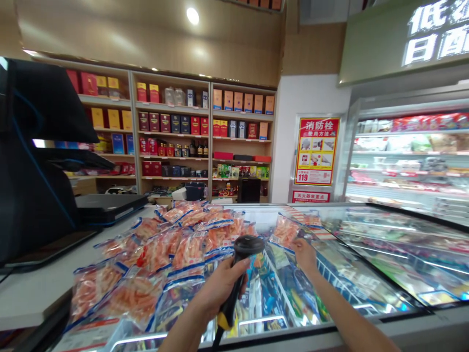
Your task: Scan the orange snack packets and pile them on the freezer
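Observation:
My left hand point(230, 278) is wrapped round a black and yellow handheld barcode scanner point(229, 303), held upright with its dark head point(249, 244) at the top and a cable running down. To the right, my right hand point(305, 255) pinches the lower right corner of a clear plastic bag of pinkish-orange food point(285, 231). The scanner head points roughly toward that bag, a short gap apart. On the left spreads a pile of similar bags point(190, 248) with blue edges, lying on the glass freezer top. I cannot make out exactly what food they hold.
Under the glass lid, the chest freezer point(351, 296) shows packaged goods and wire baskets. A counter point(40, 293) with a dark scale or register point(44, 161) stands at left. Another bag point(312, 220) lies farther back. Shelves of boxes point(172, 122) and a lit refrigerated case point(406, 156) stand behind.

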Demonstrator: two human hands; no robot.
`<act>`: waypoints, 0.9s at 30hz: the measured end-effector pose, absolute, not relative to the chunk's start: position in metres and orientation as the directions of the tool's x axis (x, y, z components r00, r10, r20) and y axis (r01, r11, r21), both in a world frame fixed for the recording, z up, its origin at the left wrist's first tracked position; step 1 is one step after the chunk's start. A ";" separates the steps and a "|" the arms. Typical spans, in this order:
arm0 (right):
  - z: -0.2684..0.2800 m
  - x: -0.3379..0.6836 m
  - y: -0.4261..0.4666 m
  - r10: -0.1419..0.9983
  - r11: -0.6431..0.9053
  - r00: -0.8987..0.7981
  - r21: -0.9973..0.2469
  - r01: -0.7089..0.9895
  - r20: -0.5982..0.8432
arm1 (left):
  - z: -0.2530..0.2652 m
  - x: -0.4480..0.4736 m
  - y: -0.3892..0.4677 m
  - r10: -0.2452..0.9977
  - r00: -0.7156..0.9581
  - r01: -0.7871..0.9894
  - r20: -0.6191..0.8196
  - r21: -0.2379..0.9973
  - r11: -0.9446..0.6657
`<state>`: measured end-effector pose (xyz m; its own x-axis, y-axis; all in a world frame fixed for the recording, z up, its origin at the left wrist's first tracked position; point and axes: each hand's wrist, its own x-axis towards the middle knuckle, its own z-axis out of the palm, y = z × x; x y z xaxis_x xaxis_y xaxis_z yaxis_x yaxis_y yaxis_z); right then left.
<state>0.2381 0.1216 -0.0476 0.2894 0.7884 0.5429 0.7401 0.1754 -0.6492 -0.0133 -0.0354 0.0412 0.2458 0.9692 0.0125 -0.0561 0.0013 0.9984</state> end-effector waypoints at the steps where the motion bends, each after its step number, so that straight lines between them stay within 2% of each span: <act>1: -0.046 0.237 0.121 0.785 0.187 0.285 -0.649 0.737 0.550 | 0.042 -0.012 -0.035 0.968 0.250 -0.044 0.010 0.999 0.001; 9: -0.041 0.234 0.119 0.792 0.217 0.256 -0.647 0.730 0.555 | 0.040 -0.008 -0.030 0.973 0.229 -0.009 0.008 1.000 -0.006; 18: -0.038 0.208 0.130 0.889 0.118 0.169 -0.568 0.814 0.426 | 0.049 -0.015 -0.030 0.998 0.064 0.011 0.010 1.000 -0.011; 27: -0.033 0.176 0.156 0.929 0.151 0.045 -0.486 0.861 0.368 | 0.046 -0.011 -0.017 0.992 0.118 0.032 -0.048 0.998 0.044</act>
<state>0.1757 0.1565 -0.0326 0.0452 0.9288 0.3678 0.8609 0.1505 -0.4860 -0.0109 -0.0171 0.0457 0.1179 0.9919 -0.0479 0.0325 0.0444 0.9985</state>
